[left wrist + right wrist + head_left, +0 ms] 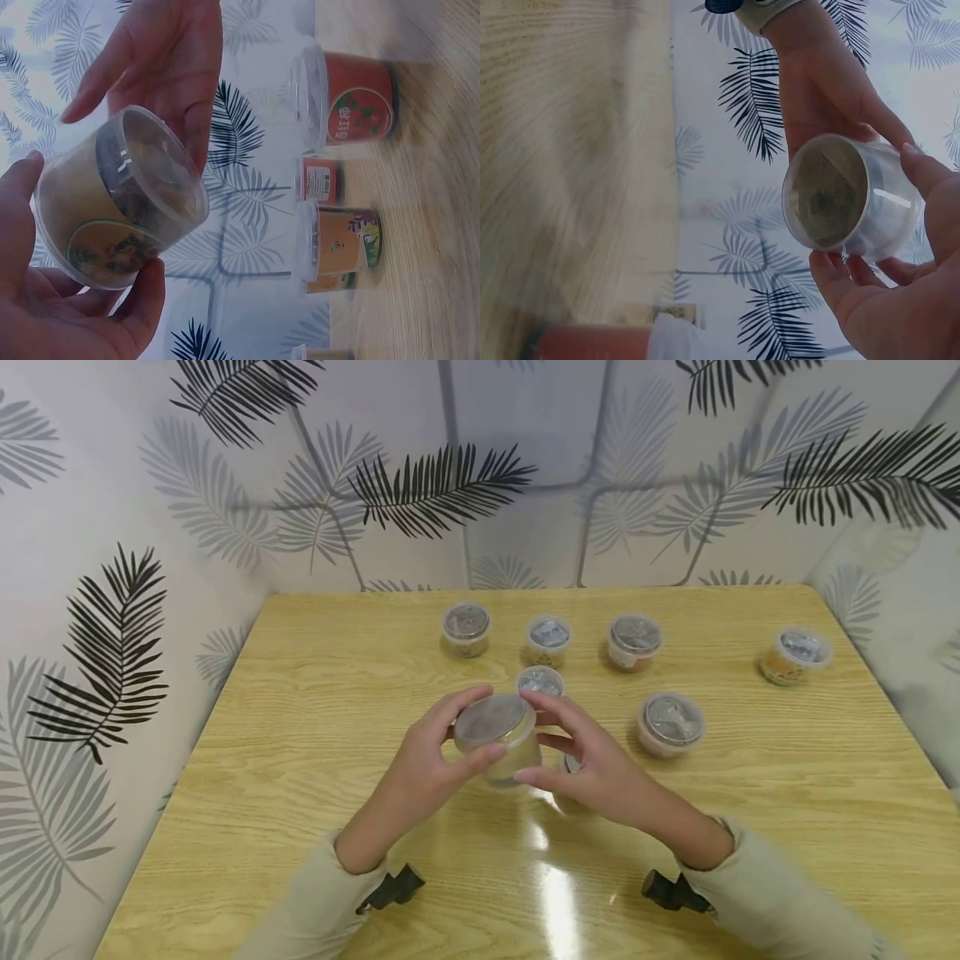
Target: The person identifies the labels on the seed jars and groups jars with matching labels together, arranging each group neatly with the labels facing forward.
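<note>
OK, both my hands are on the same thing: a small round clear plastic tub with a transparent lid [497, 737], dark and pale contents inside, green-and-orange label on its side. Left hand [423, 768] grips it with thumb and fingers curled round the wall. Right hand [592, 760] holds the opposite side, fingertips [528, 774] at the wall, thumb up by the lid rim. On the left wrist view the tub [120, 199] is tilted, lid facing away from the palm. On the right wrist view I look straight at the lid [826, 192], fingers wrapped round the body behind it.

The tub is lifted off the light yellow wood-grain table [300, 735], over its middle, near my edge.

Just behind the held tub stands another small lidded tub [540, 682], and a bit of something sits under my right hand, too hidden to identify. To the right, a wider lidded tub with reddish body [671, 723]. Back row, left to right: a dark-filled tub [466, 629], a small tub [548, 640], a red-bodied tub [634, 642]. Well apart at far right, an orange-bodied tub [795, 655].

Beige sleeves [772, 893] on both arms, black wrist mounts [671, 891] below them. Palm-leaf patterned walls [442, 485] surround the table.
</note>
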Tool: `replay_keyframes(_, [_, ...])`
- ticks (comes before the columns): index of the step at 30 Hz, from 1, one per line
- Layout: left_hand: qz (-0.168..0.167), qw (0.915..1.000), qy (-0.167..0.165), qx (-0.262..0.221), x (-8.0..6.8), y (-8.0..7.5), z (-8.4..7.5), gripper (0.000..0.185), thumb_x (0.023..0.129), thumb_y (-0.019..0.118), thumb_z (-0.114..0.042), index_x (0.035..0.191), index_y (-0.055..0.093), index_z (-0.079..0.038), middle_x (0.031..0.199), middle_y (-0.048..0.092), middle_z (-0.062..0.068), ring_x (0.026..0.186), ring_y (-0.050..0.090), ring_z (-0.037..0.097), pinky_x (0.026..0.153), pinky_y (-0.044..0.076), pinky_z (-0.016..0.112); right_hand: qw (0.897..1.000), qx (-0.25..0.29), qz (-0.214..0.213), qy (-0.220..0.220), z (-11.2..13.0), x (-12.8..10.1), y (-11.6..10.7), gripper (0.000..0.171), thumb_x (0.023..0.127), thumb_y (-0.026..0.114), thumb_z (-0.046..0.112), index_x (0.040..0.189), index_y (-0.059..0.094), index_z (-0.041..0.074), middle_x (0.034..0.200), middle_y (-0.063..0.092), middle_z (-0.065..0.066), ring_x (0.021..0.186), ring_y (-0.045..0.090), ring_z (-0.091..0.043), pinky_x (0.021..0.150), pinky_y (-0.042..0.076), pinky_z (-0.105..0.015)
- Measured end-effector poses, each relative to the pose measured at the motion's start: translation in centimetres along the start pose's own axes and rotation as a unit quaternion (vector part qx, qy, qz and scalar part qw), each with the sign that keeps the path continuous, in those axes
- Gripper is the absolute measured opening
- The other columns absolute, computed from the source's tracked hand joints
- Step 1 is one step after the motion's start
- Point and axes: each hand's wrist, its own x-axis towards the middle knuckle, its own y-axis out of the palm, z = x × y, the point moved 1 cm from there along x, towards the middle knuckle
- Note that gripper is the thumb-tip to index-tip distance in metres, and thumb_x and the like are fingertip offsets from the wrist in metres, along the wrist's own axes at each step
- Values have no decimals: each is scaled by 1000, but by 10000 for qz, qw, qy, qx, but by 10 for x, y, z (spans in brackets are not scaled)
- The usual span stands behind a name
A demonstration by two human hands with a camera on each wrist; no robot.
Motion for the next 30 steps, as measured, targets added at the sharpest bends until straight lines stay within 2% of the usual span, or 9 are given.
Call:
replay_keyframes(4, [3, 9999, -104, -70, 1, 2, -5, 53, 87, 67, -17, 133, 45, -1, 132, 48, 11, 106, 52, 17, 88, 46, 36, 9993, -102, -301, 184, 1, 0, 6, 78, 79, 73, 3, 144, 30, 9, 140, 39, -5, 121, 44, -22, 99, 40, -36])
replay_keyframes(7, [9, 9997, -166, -167, 1, 4, -5, 53, 87, 66, -16, 133, 44, -1, 134, 47, 10, 108, 52, 18, 89, 46, 37, 9987, -65, -436, 241, 2, 0, 7, 77, 79, 74, 5, 143, 32, 11, 139, 40, -4, 120, 45, -21, 98, 41, -35])
replay_keyframes(10, [36, 9997, -107, -231, -1, 5, -4, 54, 88, 66, -17, 134, 44, 0, 137, 44, 11, 112, 50, 19, 90, 46, 38, 9985, 173, -465, 212, 3, -1, 6, 75, 79, 74, 5, 142, 34, 10, 136, 43, -5, 119, 46, -22, 97, 42, -35])
replay_keyframes(15, [193, 9976, 199, -632, -2, 6, 16, 50, 90, 62, -9, 135, 44, -3, 141, 39, 6, 120, 44, 19, 95, 43, 36, 9950, 879, -420, 222, -1, -3, 2, 73, 79, 73, 3, 141, 36, 12, 132, 45, -8, 119, 46, -26, 96, 43, -35])
replay_keyframes(18, [258, 9931, 458, -1045, -2, 6, 25, 48, 91, 59, -6, 136, 44, -5, 142, 39, 3, 123, 42, 19, 97, 42, 34, 9899, 1351, -376, 221, 1, -4, 0, 72, 80, 71, 1, 142, 35, 9, 134, 42, -12, 120, 44, -29, 96, 43, -36])
replay_keyframes(21, [279, 9879, 687, -1361, -3, 5, 26, 46, 94, 57, -13, 136, 43, -3, 141, 40, 5, 120, 44, 22, 95, 43, 34, 9839, 1752, -331, 135, 3, -6, 0, 73, 81, 70, 1, 142, 31, 2, 136, 39, -16, 122, 42, -29, 96, 43, -36])
replay_keyframes(25, [334, 9819, 686, -1736, -4, 4, 27, 52, 95, 55, -28, 139, 39, -5, 138, 42, 7, 116, 47, 24, 92, 46, 34, 9769, 2106, -342, -115, 4, -7, 1, 73, 81, 70, 0, 141, 29, -4, 137, 38, -18, 124, 40, -29, 98, 41, -37])
replay_keyframes(30, [527, 9713, 546, -2252, -5, 7, 28, 64, 93, 54, -36, 143, 30, -3, 140, 39, 13, 123, 41, 25, 96, 43, 33, 9744, 2188, -387, -340, 6, -8, 2, 73, 80, 72, 2, 141, 31, -3, 137, 39, -18, 125, 40, -30, 100, 40, -37])
